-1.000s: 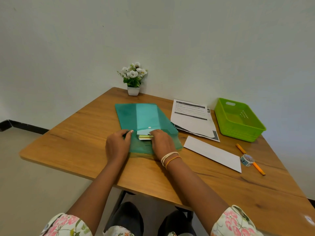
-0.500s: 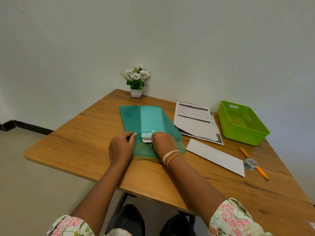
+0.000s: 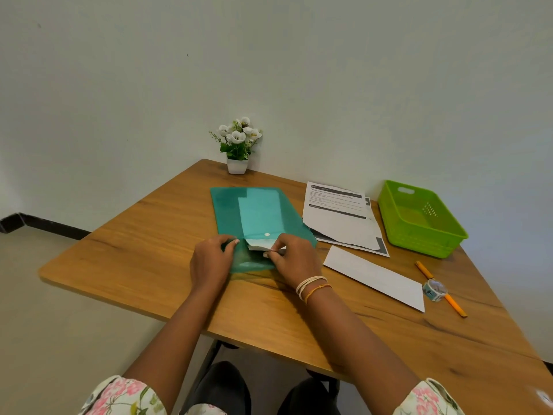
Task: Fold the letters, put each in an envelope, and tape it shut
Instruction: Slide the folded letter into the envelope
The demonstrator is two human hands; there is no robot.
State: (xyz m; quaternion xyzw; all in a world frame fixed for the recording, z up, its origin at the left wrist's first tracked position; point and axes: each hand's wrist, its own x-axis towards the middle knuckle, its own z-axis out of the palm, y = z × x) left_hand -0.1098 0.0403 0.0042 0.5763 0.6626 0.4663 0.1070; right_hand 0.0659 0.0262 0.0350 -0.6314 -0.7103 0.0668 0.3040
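A teal plastic folder (image 3: pixel 260 211) with a white snap button lies flat in the middle of the wooden table (image 3: pixel 143 259). White paper (image 3: pixel 258 245) sticks out of its near opening. My right hand (image 3: pixel 294 259) pinches the near edge of that paper. My left hand (image 3: pixel 209 259) grips the folder's near left edge, its fingers curled over the plastic. A plain white envelope (image 3: pixel 374 277) lies to the right of my right hand. Printed letters (image 3: pixel 338 220) are stacked behind it. A roll of patterned tape (image 3: pixel 434 290) sits at the envelope's right end.
An orange pencil (image 3: pixel 454 305) lies under the tape roll. A green plastic basket (image 3: pixel 389 211) stands at the back right by the wall. A small white pot of flowers (image 3: pixel 238 145) stands at the far edge. The table's left edge drops to the floor.
My right hand has gone from lying over the folder's mouth to pinching the white paper's edge. My left hand stays on the folder. The head camera has shifted slightly.
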